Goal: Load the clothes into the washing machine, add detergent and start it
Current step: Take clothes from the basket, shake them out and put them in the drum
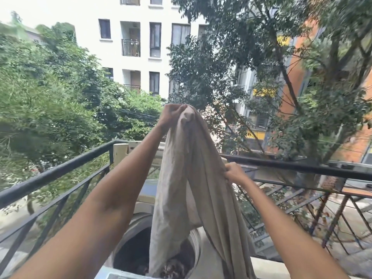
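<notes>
A long beige cloth (189,178) hangs upright over the open top of the washing machine (198,246). Its lower left end dips into the dark drum (132,252), where other dark, patterned laundry (173,268) lies at the bottom. Its right-hand fold trails down over the machine's front rim, outside the drum.

The left hand (171,115) is raised high, fingers curled and gripping the bunched top end of the cloth. The right hand (234,173) sits lower and to the right, pinching the cloth's right edge about midway down its length. Both forearms reach forward from the bottom corners of the view, with the cloth stretched between the two hands.

The machine's raised lid (122,152) stands behind the cloth, against a black metal balcony railing (60,172). Beyond the railing are dense green trees (50,87), a white apartment block (136,37) with windows and small balconies, and an orange building (298,77) on the right.
</notes>
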Action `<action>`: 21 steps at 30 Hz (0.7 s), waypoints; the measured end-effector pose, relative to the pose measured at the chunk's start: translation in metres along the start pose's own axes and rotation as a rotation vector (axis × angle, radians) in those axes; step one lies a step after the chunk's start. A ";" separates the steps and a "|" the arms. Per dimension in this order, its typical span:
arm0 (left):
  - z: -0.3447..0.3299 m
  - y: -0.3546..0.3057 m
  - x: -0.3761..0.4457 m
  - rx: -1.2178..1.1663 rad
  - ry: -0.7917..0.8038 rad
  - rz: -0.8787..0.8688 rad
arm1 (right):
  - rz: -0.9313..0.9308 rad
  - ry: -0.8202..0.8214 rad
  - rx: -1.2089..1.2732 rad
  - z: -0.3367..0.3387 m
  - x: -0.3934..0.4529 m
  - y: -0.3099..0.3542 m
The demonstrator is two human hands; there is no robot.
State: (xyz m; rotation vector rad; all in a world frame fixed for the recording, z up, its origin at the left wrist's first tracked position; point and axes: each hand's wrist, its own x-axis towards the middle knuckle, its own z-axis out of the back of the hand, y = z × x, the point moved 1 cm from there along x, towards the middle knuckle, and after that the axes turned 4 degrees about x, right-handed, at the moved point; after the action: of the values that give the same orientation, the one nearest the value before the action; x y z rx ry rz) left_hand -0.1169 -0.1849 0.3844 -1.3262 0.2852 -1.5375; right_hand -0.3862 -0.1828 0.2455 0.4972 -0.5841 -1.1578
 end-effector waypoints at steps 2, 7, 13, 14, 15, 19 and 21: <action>0.016 0.011 -0.002 -0.044 -0.060 0.045 | 0.014 -0.030 0.036 0.026 0.007 0.011; 0.044 0.043 -0.006 -0.201 -0.181 0.143 | 0.247 -0.154 0.240 0.112 0.017 0.082; 0.050 0.058 -0.010 -0.322 -0.208 0.184 | 0.471 -0.182 0.310 0.161 0.035 0.186; 0.051 0.063 -0.012 -0.320 -0.194 0.202 | 0.480 -0.192 0.305 0.157 0.039 0.193; 0.052 0.070 -0.016 -0.306 -0.170 0.236 | 0.477 -0.194 0.297 0.151 0.044 0.196; 0.057 0.106 -0.036 -0.127 0.046 0.458 | 0.403 -0.149 0.222 0.111 0.061 0.183; 0.061 0.114 -0.043 -0.074 0.147 0.481 | 0.363 -0.130 0.195 0.094 0.067 0.177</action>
State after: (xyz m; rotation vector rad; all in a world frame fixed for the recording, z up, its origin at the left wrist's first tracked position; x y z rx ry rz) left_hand -0.0114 -0.1744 0.2989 -1.0990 0.7061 -1.2226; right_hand -0.3053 -0.1944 0.4408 0.4606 -0.8677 -0.7945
